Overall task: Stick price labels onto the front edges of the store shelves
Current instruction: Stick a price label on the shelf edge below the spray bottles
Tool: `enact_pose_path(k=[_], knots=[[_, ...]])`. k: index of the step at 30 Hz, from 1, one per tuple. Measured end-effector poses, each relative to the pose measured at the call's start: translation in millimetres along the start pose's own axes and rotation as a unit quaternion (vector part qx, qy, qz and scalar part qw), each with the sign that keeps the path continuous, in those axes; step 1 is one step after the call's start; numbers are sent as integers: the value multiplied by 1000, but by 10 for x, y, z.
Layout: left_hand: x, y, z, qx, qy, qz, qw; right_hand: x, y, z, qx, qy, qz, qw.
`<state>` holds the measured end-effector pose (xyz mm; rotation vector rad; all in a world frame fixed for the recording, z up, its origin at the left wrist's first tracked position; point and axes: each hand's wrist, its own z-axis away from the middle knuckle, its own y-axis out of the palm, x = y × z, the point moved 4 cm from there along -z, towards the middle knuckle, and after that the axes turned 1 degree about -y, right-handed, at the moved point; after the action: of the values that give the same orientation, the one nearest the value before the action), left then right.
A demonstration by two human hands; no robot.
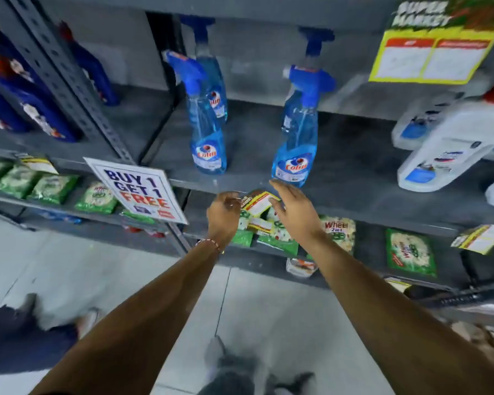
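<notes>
At far left, dark blue bottles w/ red caps (32,109) stand on the grey shelf, and below them a row of green packets (35,183) lies on a lower shelf, w/ a small yellow-edged tag (39,163) on the edge above. Next comes a white sign reading "BUY 1 GET 1 FREE" (139,192), tilted, fixed at the slotted upright post (69,81). Past it, two blue Colin spray bottles (208,132) and (295,143) stand on the middle shelf (354,178), more spray tops blurred behind them. At centre, the left hand (224,215), thread band at the wrist, has its grip pinched together on the left end of the price label (258,203). Label is a small rectangle: yellow border, white middle field, red strip along the top, darker printed patch at its left end; print too blurred to read. It sits tilted, right at the shelf's front edge, just below the second spray bottle; can't tell if it's stuck down. Right hand (293,212) hovers just beside the label's right end, fingers apart and stretched out, holding nothing, fingertips near the shelf lip. Under the hands, green-and-white Wheel packets (337,229) lie on the lower shelf. Further right, white jugs w/ blue labels (445,149) lie tilted on the middle shelf, a big yellow "SUPER MARKET" card (434,52) hangs above, and another yellow-edged tag (481,238) hangs from the shelf edge at far right.
</notes>
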<state>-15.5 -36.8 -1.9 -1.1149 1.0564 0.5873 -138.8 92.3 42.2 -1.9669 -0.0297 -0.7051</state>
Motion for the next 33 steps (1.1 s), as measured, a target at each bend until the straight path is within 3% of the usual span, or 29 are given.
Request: enact_pose_path(k=[5,9,14,25,33], knots=[[143,159,-151,-7,-134,60,989,-23,127,-128,6,52,-23,998],[194,254,-251,14,-142,77,987,20,211,-269,42,43,-1,998],[245,232,-297,57,-104,90,989,24,326,-348,34,62,3,997],[148,-162,-507,108,65,-49,991,150,561,-295,18,80,129,988],[154,-174,-580,103,79,-52,990,130,621,-355,-8,124,125,984]])
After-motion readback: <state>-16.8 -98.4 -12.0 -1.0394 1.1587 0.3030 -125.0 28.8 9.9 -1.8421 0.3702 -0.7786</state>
